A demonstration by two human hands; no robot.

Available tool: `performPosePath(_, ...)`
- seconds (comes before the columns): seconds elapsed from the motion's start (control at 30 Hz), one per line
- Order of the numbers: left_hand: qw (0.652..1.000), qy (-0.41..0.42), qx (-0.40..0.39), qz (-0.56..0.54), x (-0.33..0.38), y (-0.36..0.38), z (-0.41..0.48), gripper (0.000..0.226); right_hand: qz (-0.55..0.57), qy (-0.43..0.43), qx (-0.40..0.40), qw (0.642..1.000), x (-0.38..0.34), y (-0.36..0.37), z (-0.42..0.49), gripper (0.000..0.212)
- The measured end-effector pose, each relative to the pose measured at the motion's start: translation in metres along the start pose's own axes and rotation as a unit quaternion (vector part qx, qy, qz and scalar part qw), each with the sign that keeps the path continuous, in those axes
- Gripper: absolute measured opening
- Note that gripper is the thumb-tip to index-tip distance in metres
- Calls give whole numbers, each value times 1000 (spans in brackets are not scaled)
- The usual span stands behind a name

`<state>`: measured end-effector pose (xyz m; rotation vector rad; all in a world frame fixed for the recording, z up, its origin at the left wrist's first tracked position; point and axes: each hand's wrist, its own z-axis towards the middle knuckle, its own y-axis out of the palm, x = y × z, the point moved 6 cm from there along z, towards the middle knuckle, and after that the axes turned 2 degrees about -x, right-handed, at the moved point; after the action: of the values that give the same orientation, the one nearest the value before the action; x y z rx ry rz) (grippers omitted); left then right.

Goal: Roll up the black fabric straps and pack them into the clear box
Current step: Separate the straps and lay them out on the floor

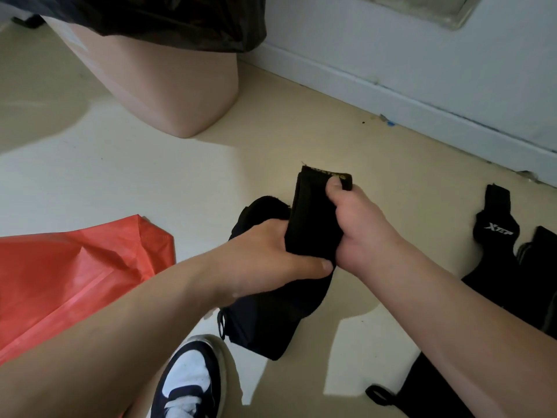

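Observation:
A black fabric strap (313, 218) is held up over the floor between both hands, its free end with a thin gold-lettered edge pointing away from me. My right hand (361, 233) grips that upper part, thumb pressed near the end. My left hand (265, 260) grips the lower part, thumb across the front. Under the hands lies more black fabric (265, 321) with a drawstring. Other black straps (497, 236) lie on the floor at the right, one with a white logo. The clear box is not in view.
A pink bin (156, 76) lined with a black bag stands at the back left. A red plastic bag (69, 279) lies on the left. My shoe (190, 378) is at the bottom. A white wall and baseboard (422, 95) run along the right.

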<state>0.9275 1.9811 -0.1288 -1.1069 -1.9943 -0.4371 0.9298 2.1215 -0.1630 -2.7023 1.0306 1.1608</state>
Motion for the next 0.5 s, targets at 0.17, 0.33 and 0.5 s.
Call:
performPosePath(0.17, 994, -61, -86, 1, -37, -2, -7, 10, 23, -22, 77, 996, -21, -17, 13, 24)
performPosePath(0.33, 999, -29, -17, -1, -22, -15, -1, 11, 57, 74, -31, 995, -2, -7, 21, 50)
performPosePath(0.5, 995, -7, -25, -93, 0, -3, 9, 31, 92, 75, -149, 982, -1, 10, 13, 39)
